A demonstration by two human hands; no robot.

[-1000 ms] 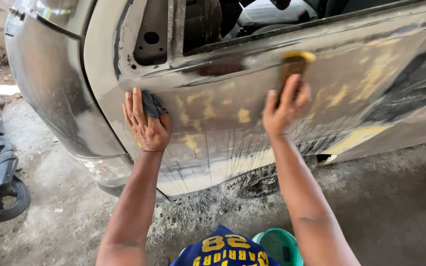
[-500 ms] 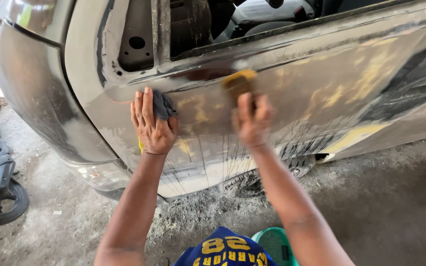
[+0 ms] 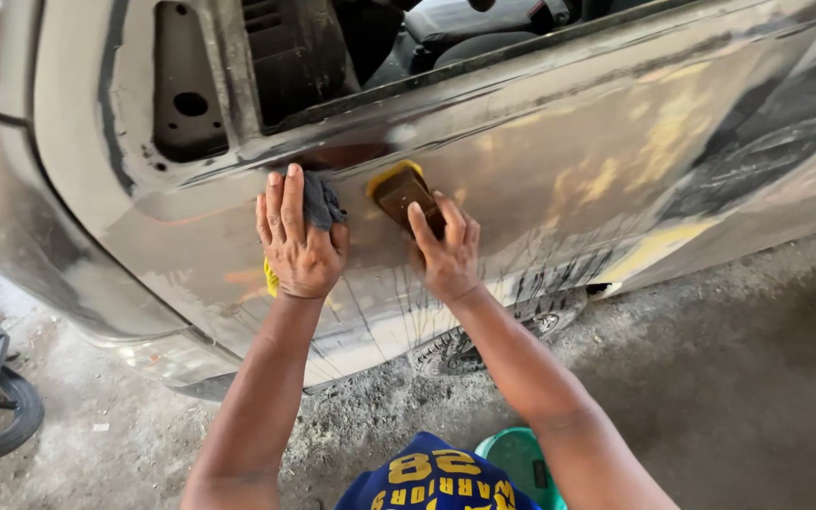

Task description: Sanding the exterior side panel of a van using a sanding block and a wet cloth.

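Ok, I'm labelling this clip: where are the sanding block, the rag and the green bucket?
sanding block [image 3: 402, 192], head view, on its brown face above the right hand's fingers.
rag [image 3: 321, 202], head view, on the dark fold beside the left hand's fingers.
green bucket [image 3: 512, 455], head view, on its rim.

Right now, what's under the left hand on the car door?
A dark grey cloth sticks out past the fingers of the left hand, with a yellow edge at the palm, pressed on the sanded door panel. The rest is covered.

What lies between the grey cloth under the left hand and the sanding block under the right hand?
In the head view, nothing: only a short stretch of bare, wet door panel separates the cloth from the sanding block.
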